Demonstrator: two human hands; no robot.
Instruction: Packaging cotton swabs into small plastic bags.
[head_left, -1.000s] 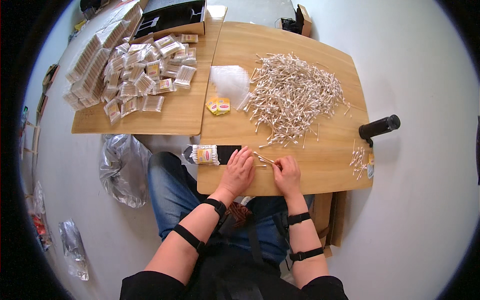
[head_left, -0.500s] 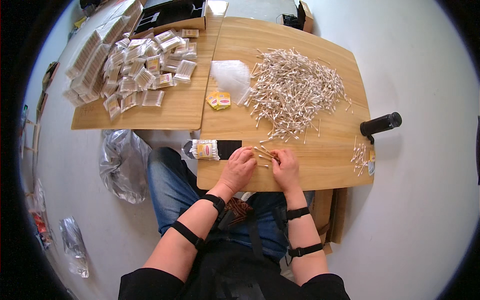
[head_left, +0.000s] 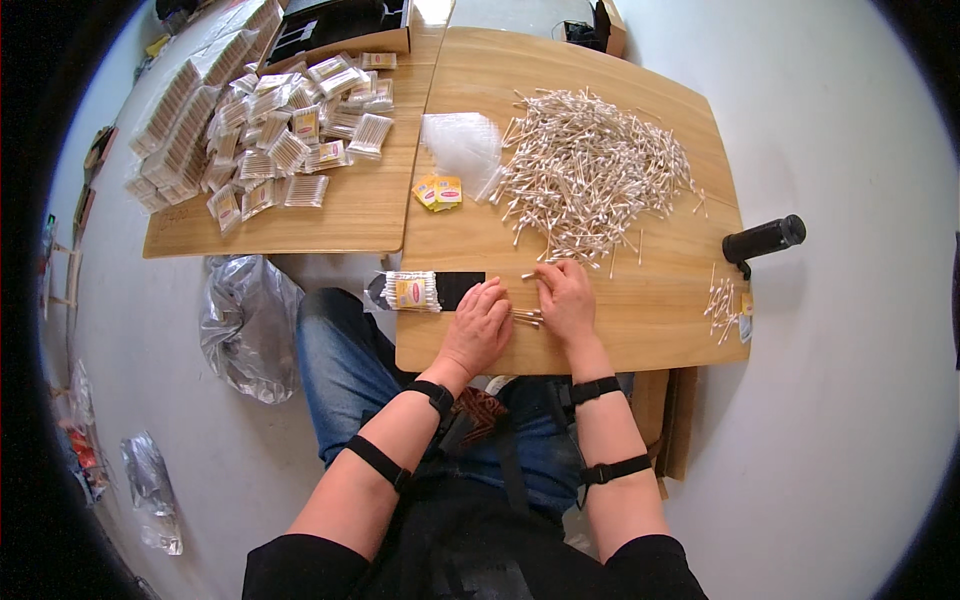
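My left hand rests on the table near its front edge, fingers curled over a few cotton swabs whose tips stick out on its right. Just beyond them, my right hand is closed in a pinch on a cotton swab, mostly hidden by the fingers. Left of my left hand lies a clear pouch packed with cotton swabs, a yellow label card showing on top. It lies at the left end of a black strip.
A large loose heap of cotton swabs covers the far middle. Clear bags and yellow cards lie left of it. Filled packs pile up on the left table. A black cylinder and scattered swabs are at the right edge.
My right hand has moved away from me, toward the heap, with a swab in its pinch. The swabs beside my left hand now lie closer together. The left hand has barely moved.
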